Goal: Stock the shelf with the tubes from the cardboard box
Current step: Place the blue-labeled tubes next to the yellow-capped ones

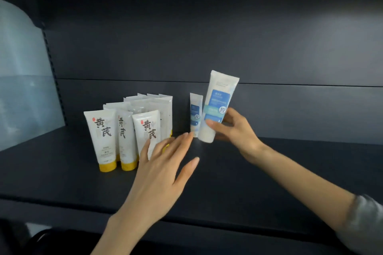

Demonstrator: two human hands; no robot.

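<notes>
Placing blue tube, tilted cap-down near middle of shelf just beside standing tube, right hand fingers clamped round it, left hand fingers apart, empty; next probably uprighting, lowering, releasing.

Blue-label tube tilted; yellow-capped tubes upright on shelf.

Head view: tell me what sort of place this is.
Probably a shop display or mock store: a dark shelf with a slotted upright, identical yellow-capped tubes standing in rows facing out, and the right hand holding a blue-labelled tube.
</notes>
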